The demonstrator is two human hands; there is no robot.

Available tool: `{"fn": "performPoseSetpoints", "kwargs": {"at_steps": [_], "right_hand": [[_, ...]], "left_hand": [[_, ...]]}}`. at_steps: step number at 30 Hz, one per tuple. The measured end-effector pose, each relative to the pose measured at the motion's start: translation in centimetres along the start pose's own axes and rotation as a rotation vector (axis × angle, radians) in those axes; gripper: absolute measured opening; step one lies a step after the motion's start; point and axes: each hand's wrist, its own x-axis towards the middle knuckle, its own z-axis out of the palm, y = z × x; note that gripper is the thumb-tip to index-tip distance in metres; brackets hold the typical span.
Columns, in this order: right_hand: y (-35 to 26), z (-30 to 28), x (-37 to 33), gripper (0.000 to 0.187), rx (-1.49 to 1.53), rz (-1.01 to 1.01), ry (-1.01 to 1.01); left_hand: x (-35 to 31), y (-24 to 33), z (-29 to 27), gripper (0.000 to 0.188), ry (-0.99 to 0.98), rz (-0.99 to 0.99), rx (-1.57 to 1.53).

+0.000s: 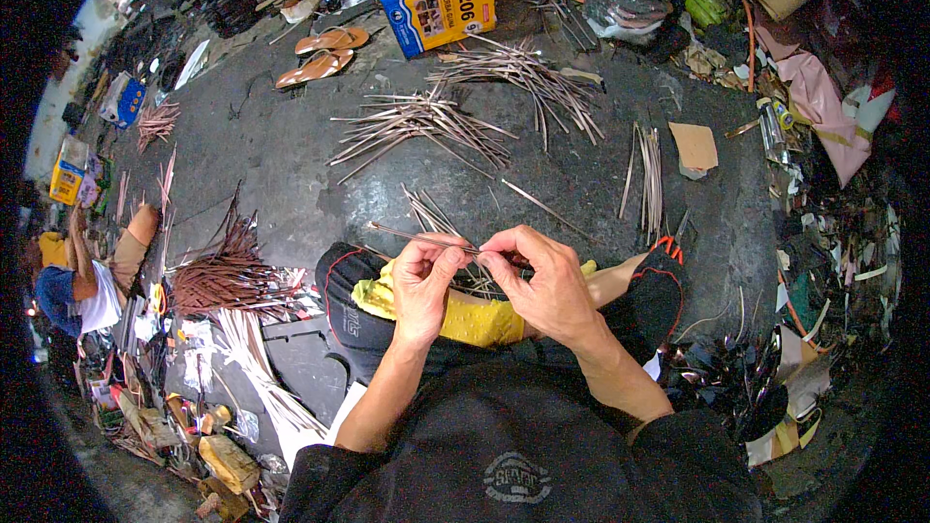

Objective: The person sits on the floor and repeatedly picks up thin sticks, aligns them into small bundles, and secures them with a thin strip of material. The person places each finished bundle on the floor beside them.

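Note:
Pinched between thumb and fingers of both hands is a thin brownish strip (392, 230), held above my lap. My left hand (424, 283) grips it near the middle, and its free end sticks out to the left. My right hand (541, 281) closes on it just to the right, fingertips almost meeting the left ones. Whether it is one strip or two laid together, I cannot tell. Beneath the hands a yellow cloth (484, 323) lies over my crossed legs. Just beyond them is a small pile of similar strips (426, 210), partly hidden by my hands.
Farther off lie two heaps of strips (417, 128), a yellow box (441, 0) and sandals (325, 66). To the right are a strip bundle (651, 179), cardboard (694, 147) and orange-handled scissors (670, 248). Left are dark brown strips (228, 276), pale strips (271, 387) and another person (87, 281).

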Motion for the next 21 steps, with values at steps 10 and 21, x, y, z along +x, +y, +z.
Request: {"fn": "performPoseSetpoints", "kwargs": {"at_steps": [10,21], "right_hand": [[0.5,0.4,0.1,0.013,0.02,0.075,-0.022],[1.4,2.2,0.4,0.016,0.001,0.063,-0.024]], "left_hand": [[-0.2,-0.8,0.3,0.012,-0.02,-0.039,0.131],[0.3,-0.8,-0.3,0.009,0.072,-0.094,0.178]]}}
